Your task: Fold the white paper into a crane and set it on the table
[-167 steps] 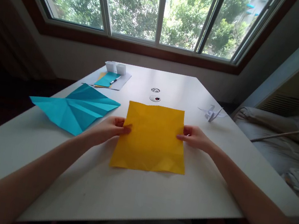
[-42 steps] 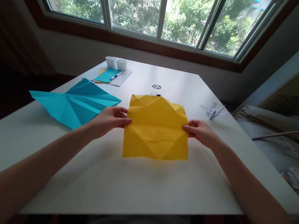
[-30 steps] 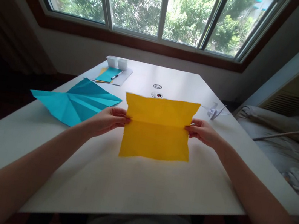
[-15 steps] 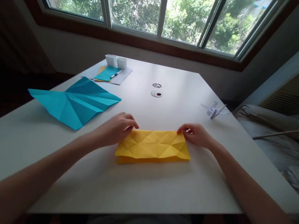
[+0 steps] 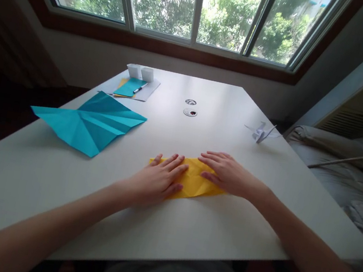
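A folded sheet of yellow paper (image 5: 193,182) lies flat on the white table (image 5: 165,235), creased across its surface. My left hand (image 5: 162,179) rests on its left part, palm down with the fingers spread. On the right part lies my right hand (image 5: 224,173), its fingers stretched out toward the left over the paper's far edge. Both hands cover much of the sheet, so its left end and part of the right are hidden. To the left is a large creased sheet of turquoise paper (image 5: 96,124), touched by neither hand.
At the far left stand small white paper boxes (image 5: 147,74) beside stacked turquoise sheets (image 5: 129,86) with a pen (image 5: 140,87) on top. A white paper crane (image 5: 260,133) sits near the right edge. Two round stickers or discs (image 5: 190,112) lie mid-table.
Both hands have let go of the yellow paper's far corners and now press flat on it. My left hand moved right and nearer. The paper's raised near edge now lies flatter.
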A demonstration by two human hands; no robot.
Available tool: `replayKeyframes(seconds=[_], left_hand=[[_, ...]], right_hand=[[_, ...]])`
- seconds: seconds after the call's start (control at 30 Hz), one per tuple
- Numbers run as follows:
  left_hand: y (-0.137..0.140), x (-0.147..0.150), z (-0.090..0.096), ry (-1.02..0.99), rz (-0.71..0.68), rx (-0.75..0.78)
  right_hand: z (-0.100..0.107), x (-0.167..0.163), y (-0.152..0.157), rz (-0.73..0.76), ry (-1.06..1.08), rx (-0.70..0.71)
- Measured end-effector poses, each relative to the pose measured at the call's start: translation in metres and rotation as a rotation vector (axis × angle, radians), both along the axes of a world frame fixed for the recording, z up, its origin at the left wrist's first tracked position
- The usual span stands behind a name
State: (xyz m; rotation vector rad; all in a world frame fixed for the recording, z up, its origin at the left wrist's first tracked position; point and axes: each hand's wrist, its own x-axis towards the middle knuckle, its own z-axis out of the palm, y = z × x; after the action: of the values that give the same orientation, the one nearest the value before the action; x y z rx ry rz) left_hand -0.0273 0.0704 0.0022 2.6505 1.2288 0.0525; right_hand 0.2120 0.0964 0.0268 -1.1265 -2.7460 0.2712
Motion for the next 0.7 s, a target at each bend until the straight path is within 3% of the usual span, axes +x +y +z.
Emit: replayKeyframes(seconds=[0.17,0.43,0.7], left_hand=[[0.000,0.000,-0.003,0.025,0.013,-0.034],[0.001,0.002,0.002,0.072,-0.001,-0.081],[0.002,-0.006,0.003,0.114,-0.010,-0.115]], right_hand=[[-0.012,-0.008,-0.016,-0.040,-0.147,-0.188],[-0.019,-0.018,-0.020,-0.074,-0.118,-0.140],[-0.019,-0.009,-0.014,-0.067,-0.177,-0.307]])
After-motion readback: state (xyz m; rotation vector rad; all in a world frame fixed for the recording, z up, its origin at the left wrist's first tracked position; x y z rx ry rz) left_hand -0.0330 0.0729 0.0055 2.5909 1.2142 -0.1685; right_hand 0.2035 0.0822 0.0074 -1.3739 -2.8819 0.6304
